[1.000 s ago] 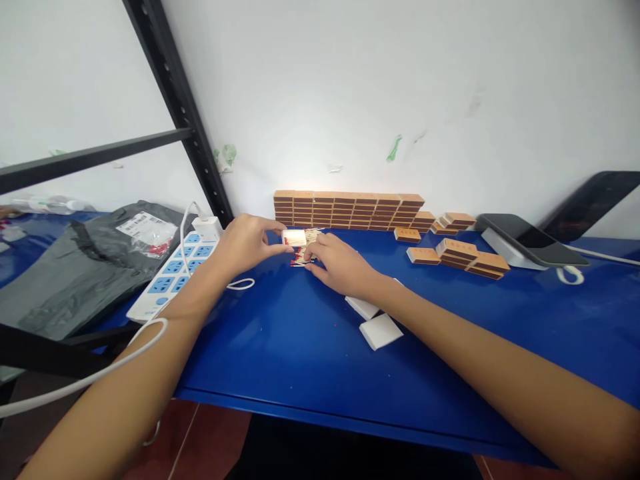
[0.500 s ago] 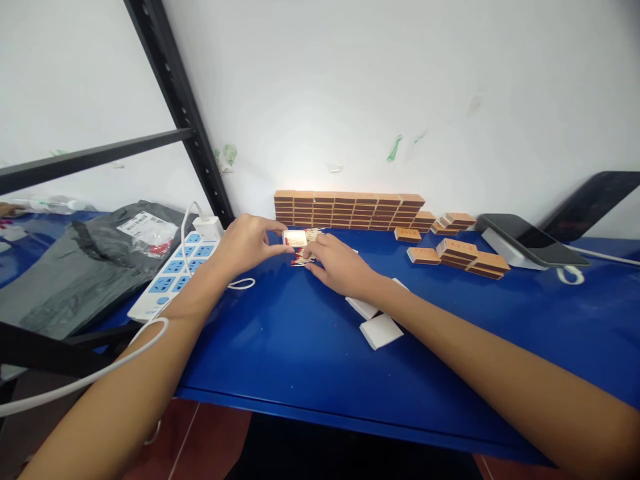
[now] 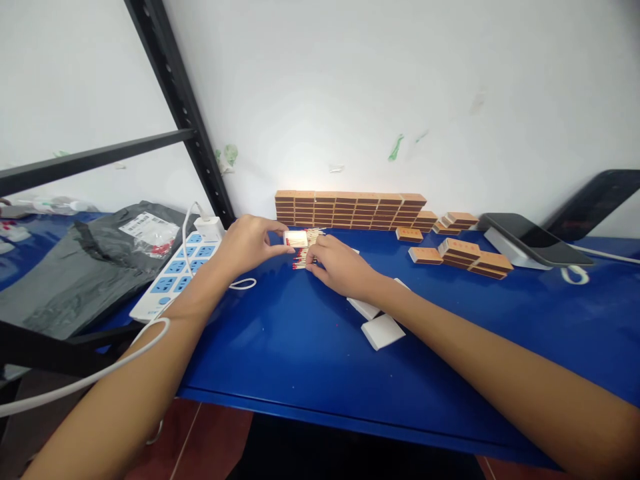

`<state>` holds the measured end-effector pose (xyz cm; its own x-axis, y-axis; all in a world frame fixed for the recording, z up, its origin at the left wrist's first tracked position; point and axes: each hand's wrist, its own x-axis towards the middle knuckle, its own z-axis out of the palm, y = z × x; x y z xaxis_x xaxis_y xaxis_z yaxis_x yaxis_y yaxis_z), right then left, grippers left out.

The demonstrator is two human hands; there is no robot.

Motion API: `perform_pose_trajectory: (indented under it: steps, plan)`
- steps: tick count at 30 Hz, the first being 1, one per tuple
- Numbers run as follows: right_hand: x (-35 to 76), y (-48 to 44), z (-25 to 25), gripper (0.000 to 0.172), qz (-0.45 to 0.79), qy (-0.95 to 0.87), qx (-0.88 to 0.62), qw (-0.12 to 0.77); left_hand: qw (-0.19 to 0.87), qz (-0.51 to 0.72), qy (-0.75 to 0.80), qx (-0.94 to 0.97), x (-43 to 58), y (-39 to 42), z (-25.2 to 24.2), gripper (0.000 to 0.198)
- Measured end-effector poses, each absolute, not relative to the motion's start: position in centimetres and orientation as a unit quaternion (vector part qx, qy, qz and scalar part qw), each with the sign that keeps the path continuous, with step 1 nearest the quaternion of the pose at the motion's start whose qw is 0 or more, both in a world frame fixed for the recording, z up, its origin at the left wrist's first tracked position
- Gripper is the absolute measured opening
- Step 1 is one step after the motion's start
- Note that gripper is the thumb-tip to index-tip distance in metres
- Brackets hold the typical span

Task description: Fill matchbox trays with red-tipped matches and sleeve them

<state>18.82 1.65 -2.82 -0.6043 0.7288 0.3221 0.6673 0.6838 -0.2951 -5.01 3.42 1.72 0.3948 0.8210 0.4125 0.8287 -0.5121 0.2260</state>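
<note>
Left hand [image 3: 250, 243] has the small white tray [image 3: 296, 239] of matches pinched between thumb and fingers, toward the far side, near the matchbox stack [image 3: 350, 210]; right hand's [image 3: 340, 267] fingers are curled at the loose matches [image 3: 300, 260], can't tell if they're gripping any. Wide stretch of blue table [image 3: 280, 347] runs to the near edge; power strip [image 3: 150, 303] crowds the left, white boxes [image 3: 383, 331] the right.

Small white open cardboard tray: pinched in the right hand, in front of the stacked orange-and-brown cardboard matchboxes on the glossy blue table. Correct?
Wrong hand: the left hand pinches the small white open cardboard tray, as the head view shows; the right hand is at the loose red-tipped wooden matches. The rest stands: it is in front of the stacked orange-and-brown cardboard matchboxes on the glossy blue table.
</note>
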Motion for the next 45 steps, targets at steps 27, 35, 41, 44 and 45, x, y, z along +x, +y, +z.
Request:
perform_pose_trajectory:
  steps: [27, 35, 41, 44, 45]
  plan:
    - [19.5, 1.9, -2.3, 0.017, 0.049, -0.893, -0.407, 0.186, 0.016, -0.226, -0.495, -0.839, -5.1, 3.4, 1.6, 0.030]
    - [19.0, 1.3, -2.4, 0.011, 0.056, -0.895, -0.410, 0.167, 0.006, -0.228, -0.497, -0.837, -4.9, 3.3, 1.9, 0.032]
    - [18.9, 1.4, -2.4, 0.016, 0.065, -0.896, -0.411, 0.153, 0.004, -0.226, -0.497, -0.838, -5.0, 3.3, 1.8, 0.032]
    - [18.9, 1.6, -2.6, 0.016, 0.064, -0.897, -0.405, 0.163, 0.009, -0.226, -0.495, -0.839, -5.1, 3.4, 1.7, 0.032]
    - [18.9, 1.6, -2.7, 0.016, 0.064, -0.898, -0.403, 0.165, 0.010, -0.226, -0.495, -0.839, -5.1, 3.4, 1.7, 0.032]
